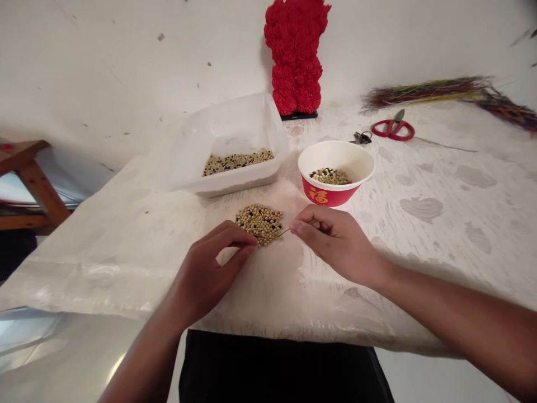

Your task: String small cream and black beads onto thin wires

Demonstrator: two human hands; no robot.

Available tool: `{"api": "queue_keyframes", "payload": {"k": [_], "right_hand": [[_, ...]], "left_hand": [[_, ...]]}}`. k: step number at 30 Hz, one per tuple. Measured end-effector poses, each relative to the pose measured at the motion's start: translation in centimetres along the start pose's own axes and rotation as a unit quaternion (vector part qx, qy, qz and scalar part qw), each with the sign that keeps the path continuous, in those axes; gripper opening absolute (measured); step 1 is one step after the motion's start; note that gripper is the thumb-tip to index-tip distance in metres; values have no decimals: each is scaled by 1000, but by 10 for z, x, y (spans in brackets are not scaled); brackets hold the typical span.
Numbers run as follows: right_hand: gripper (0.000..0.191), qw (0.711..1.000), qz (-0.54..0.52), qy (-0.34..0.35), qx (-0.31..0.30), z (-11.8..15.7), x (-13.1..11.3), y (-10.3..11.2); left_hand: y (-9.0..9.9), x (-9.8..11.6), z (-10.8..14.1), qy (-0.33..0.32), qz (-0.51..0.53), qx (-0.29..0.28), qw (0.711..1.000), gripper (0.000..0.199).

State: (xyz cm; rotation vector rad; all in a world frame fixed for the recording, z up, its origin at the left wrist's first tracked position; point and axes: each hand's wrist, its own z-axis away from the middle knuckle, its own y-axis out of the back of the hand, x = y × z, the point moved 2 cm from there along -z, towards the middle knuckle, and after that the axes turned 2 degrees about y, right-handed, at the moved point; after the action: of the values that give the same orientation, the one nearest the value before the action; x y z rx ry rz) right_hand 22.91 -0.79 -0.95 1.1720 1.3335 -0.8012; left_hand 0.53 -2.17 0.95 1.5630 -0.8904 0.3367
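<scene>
- Bead pile (258, 219) on the tabletop (289, 302), nearer the front edge than the rear
- Left hand (213, 260) at the pile's near left side, right hand (335, 240) to its right
- Wire (286, 231) between the right fingertips and the pile's right side
- Tub (243, 184) behind the pile and partly left of it, beads (237, 162) on its floor
- Bowl (344, 196) right of the tub, behind the right hand, more beads (330, 176) inside
- Rose figure (296, 61) near the rear edge, before the wall (126, 50)
- Keys (362, 137) behind the bowl, scissors (393, 136) just right of them
- Wire bundle (436, 91) towards the rear right corner, behind the scissors
- Stool (44, 190) beyond the left edge
</scene>
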Motion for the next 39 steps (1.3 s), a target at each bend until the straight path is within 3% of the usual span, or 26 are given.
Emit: {"api": "queue_keyframes", "payload": {"k": [8,13,18,23,34,39], "right_hand": [[36,1000,4,6,-11,1,-4,-2],[40,1000,8,18,-24,3,-5,-2],[39,1000,5,10,-27,4,-4,-2],[39,1000,12,5,-17,4,-5,-1],[33,999,35,22,2,9,-10,-1],[34,996,74,44,-7,13,-15,-2]], "left_hand": [[-4,3,15,53,44,97,993,10],[-12,9,22,79,49,101,991,7],[-21,16,21,108,69,83,988,20],[-29,20,23,147,149,103,972,6],[-29,20,23,185,212,147,948,8],[-29,15,22,170,255,149,940,6]]}}
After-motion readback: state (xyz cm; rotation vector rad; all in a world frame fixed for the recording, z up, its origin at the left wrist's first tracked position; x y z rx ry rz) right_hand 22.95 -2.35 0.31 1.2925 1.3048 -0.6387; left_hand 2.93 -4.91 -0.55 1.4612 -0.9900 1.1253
